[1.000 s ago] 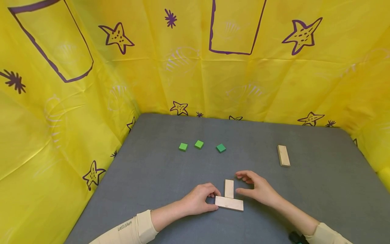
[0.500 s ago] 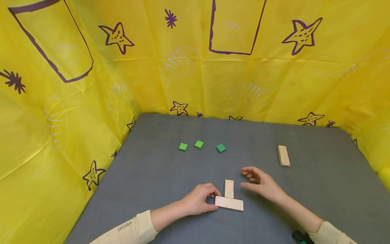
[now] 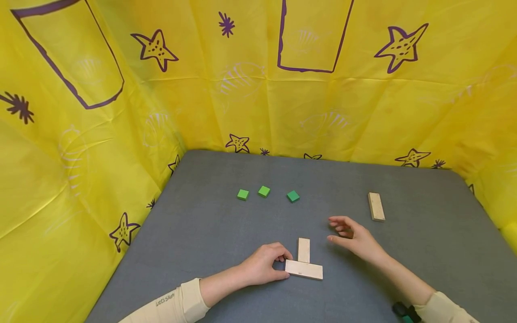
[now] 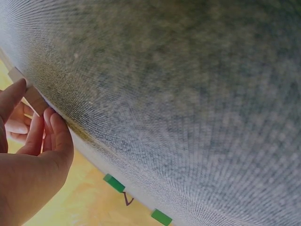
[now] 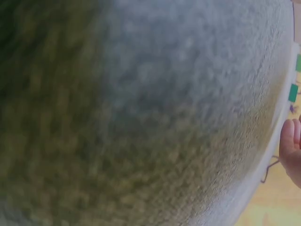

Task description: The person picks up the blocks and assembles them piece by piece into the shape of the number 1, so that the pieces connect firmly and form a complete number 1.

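Note:
My left hand (image 3: 264, 265) pinches the left end of a pale wooden block (image 3: 304, 269) lying flat and crosswise, its thumb at the front corner and fingers at the back. A second wooden block (image 3: 304, 250) extends away from its far edge, forming an upside-down T. In the left wrist view, thumb and fingertips of the left hand (image 4: 42, 155) meet a wooden block (image 4: 35, 100). My right hand (image 3: 355, 237) hovers to the right of these blocks, fingers loosely bent, holding nothing. Only part of the right hand (image 5: 292, 148) shows at the edge of the right wrist view.
Farther back on the grey table (image 3: 202, 215) lie two light green squares (image 3: 243, 194) and a darker green square (image 3: 293, 196). A third wooden block (image 3: 376, 207) lies at the back right. Yellow patterned cloth (image 3: 258, 98) hangs around the table's back and sides.
My right hand has drawn away from the upright of the T, toward the right and slightly back toward the lone block. The left hand and all blocks stay in place.

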`<state>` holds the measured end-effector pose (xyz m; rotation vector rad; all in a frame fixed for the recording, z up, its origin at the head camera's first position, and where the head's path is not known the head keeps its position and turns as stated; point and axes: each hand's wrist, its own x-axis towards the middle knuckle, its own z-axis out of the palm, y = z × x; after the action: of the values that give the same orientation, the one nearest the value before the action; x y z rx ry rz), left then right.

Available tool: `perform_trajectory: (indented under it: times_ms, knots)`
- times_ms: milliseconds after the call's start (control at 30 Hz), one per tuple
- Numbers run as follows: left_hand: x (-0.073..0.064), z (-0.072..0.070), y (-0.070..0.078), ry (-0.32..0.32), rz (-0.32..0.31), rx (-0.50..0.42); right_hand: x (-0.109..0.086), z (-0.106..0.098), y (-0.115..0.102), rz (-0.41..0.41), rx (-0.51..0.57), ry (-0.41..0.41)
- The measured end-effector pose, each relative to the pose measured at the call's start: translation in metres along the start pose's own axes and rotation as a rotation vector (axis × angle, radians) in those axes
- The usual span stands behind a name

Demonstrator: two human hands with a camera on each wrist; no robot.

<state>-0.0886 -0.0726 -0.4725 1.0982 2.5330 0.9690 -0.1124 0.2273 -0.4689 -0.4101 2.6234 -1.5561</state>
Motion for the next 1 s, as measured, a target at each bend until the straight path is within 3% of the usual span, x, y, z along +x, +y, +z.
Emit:
perform_trajectory:
  times_ms: [1000]
  knots:
    - [0.0, 0.0, -0.001, -0.002, -0.001, -0.005, 0.005, -0.035, 0.021, 0.082, -0.061, 0.059]
